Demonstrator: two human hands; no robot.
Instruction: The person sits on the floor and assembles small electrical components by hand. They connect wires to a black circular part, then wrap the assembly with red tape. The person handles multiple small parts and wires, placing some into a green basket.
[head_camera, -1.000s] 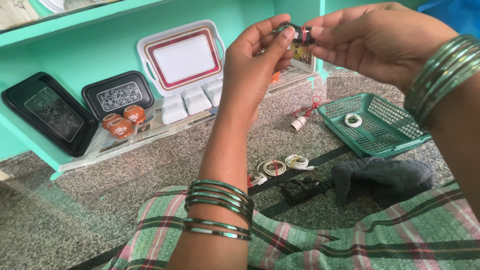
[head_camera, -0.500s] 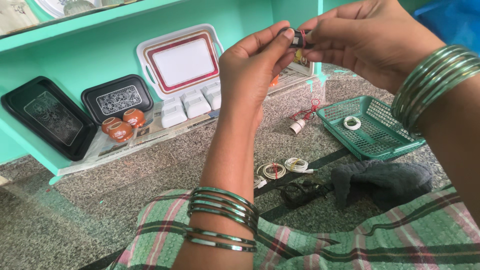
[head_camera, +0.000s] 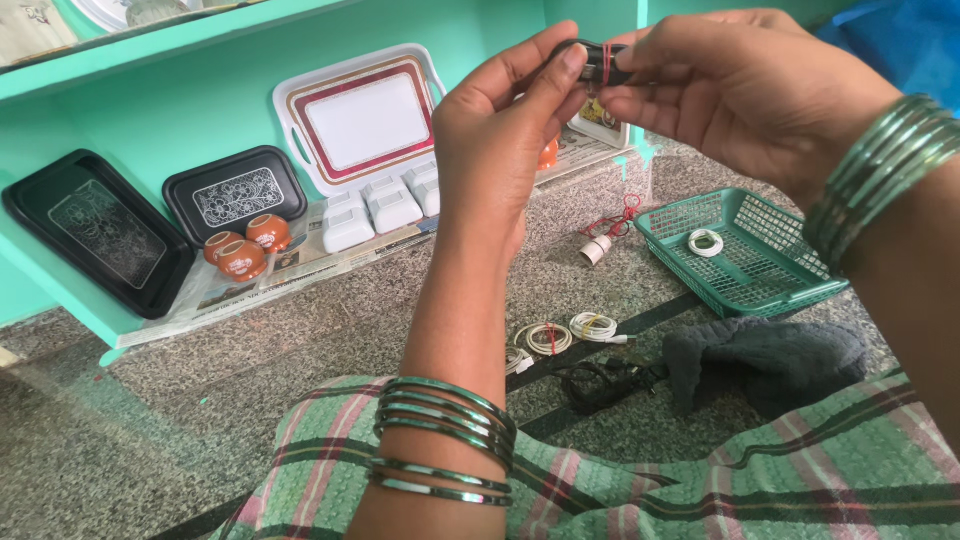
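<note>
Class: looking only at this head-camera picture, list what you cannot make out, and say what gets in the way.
- Small dark object with a red band, head view: mostly covered by fingers of the left hand and right hand.
- White ring in the green plastic mesh basket, head view: too small to identify.
- Blue thing at the top right, head view: cut by the frame edge.

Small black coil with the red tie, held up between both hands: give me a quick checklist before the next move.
1. Small black coil with red tie pinched from both sides: ok.
2. Left hand fingers on its left end: ok.
3. Right hand fingers on its right end: ok.
4. Red tie fully closed: cannot tell, fingers cover it.
5. Green plastic mesh basket on the floor, one white coil inside, room left: ok.
6. White wire coils on the speckled floor apart from the hands: ok.
</note>
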